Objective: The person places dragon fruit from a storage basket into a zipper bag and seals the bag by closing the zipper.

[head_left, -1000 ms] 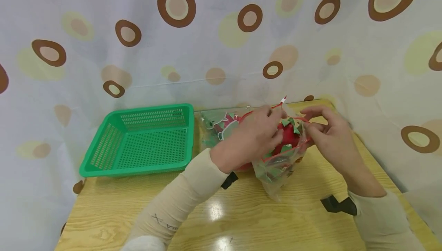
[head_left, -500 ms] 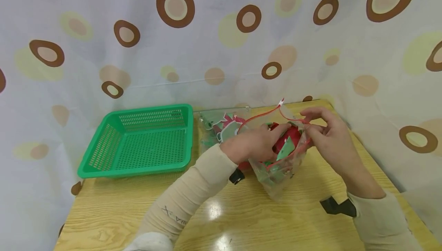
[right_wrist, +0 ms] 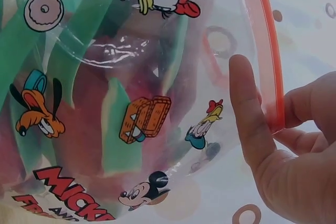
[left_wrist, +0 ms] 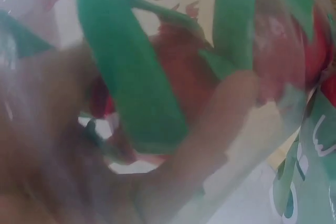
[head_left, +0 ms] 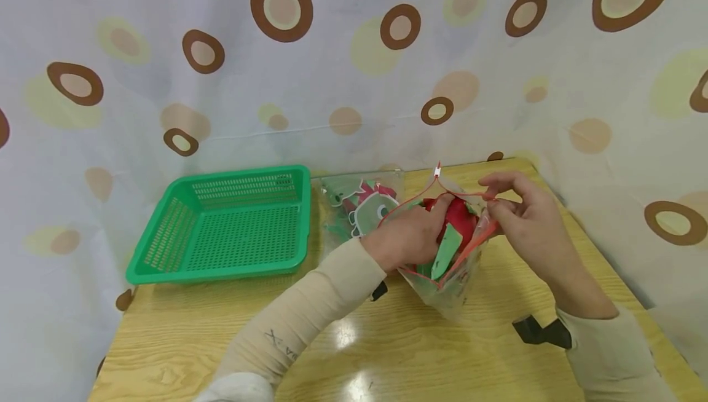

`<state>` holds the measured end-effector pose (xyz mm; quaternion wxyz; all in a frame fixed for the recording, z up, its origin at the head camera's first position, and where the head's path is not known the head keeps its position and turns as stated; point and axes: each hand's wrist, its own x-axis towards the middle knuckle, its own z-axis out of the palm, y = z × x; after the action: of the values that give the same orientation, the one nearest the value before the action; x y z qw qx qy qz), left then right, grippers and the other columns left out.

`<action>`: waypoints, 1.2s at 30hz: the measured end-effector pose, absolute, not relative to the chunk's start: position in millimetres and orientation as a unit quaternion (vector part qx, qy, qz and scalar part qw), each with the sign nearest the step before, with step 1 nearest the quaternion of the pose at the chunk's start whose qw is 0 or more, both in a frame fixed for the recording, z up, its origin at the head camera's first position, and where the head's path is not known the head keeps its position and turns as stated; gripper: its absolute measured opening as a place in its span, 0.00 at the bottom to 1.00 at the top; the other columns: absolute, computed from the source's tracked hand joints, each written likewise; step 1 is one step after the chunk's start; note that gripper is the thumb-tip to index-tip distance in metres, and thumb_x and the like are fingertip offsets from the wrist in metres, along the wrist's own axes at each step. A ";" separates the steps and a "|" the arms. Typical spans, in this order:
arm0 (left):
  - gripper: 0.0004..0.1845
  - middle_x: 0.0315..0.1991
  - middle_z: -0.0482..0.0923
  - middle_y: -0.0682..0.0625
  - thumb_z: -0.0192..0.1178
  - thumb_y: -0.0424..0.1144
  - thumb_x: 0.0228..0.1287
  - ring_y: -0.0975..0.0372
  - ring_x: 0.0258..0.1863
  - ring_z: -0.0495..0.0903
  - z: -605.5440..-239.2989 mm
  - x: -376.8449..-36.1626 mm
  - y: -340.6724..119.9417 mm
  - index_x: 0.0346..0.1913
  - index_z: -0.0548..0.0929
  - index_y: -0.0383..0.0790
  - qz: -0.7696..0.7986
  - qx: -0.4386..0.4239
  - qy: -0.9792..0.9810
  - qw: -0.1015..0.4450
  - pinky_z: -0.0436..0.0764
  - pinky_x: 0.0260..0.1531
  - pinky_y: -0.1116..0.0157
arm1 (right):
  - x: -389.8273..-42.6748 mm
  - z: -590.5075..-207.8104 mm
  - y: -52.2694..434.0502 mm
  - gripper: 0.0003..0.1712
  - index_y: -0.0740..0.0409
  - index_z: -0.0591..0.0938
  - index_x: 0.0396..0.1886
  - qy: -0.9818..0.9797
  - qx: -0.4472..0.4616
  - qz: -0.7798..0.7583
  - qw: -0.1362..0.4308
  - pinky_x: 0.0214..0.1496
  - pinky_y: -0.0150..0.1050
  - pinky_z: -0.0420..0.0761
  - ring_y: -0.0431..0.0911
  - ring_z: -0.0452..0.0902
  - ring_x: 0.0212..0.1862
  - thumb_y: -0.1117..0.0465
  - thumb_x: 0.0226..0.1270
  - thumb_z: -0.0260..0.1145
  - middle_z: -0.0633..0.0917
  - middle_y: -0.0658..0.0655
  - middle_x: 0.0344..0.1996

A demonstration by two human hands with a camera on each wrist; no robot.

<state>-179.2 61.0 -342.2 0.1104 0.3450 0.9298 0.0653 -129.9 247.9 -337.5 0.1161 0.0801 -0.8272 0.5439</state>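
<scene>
The clear printed zip bag [head_left: 450, 267] stood on the worktop [head_left: 387, 353], its red-edged mouth open. The left hand [head_left: 406, 239] was inside the mouth, fingers curled round the red fruit with green leaves [head_left: 456, 227], which lay partly within the bag. The right hand [head_left: 528, 217] pinched the bag's rim between thumb and fingers [right_wrist: 252, 114], holding it open. Judged from this, the fruit was not yet clear of the bag and the seal remained open. A green basket [head_left: 221, 224] stood well apart, to the left.
</scene>
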 end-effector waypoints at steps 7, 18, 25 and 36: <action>0.31 0.15 0.69 0.55 0.49 0.36 0.69 0.65 0.13 0.67 -346.6 -171.9 56.8 0.72 0.56 0.33 -0.057 0.410 0.909 -0.044 0.58 0.12 0.74 | -128.4 -336.1 248.4 0.17 0.55 0.75 0.58 -0.835 0.076 0.534 0.112 0.22 0.32 0.76 0.40 0.71 0.16 0.68 0.74 0.51 0.73 0.52 0.45; 0.15 0.23 0.76 0.57 0.51 0.44 0.74 0.66 0.22 0.76 -313.5 -161.2 36.2 0.57 0.72 0.41 -0.124 0.451 0.874 -0.133 0.72 0.18 0.74 | -130.1 -334.2 251.6 0.15 0.55 0.75 0.58 -0.830 0.083 0.539 0.115 0.22 0.36 0.80 0.43 0.74 0.17 0.67 0.75 0.55 0.73 0.50 0.41; 0.15 0.28 0.74 0.57 0.52 0.54 0.75 0.67 0.25 0.73 -296.0 -138.6 32.8 0.40 0.79 0.47 0.014 0.429 0.902 -0.050 0.71 0.19 0.75 | -135.6 -334.6 253.3 0.12 0.53 0.77 0.54 -0.852 0.088 0.499 0.134 0.17 0.37 0.75 0.45 0.70 0.15 0.62 0.74 0.59 0.74 0.48 0.37; 0.22 0.23 0.72 0.59 0.61 0.61 0.65 0.70 0.21 0.71 -316.9 -114.1 39.6 0.21 0.73 0.52 0.008 0.454 0.891 -0.004 0.72 0.18 0.74 | -146.7 -330.6 257.7 0.10 0.55 0.82 0.47 -0.882 0.096 0.416 0.199 0.22 0.28 0.70 0.36 0.70 0.26 0.65 0.69 0.59 0.77 0.42 0.27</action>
<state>-114.1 39.6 -316.9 -0.0037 0.4543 0.8908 0.0077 -146.7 257.7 -330.6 0.1991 0.0959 -0.8821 0.4160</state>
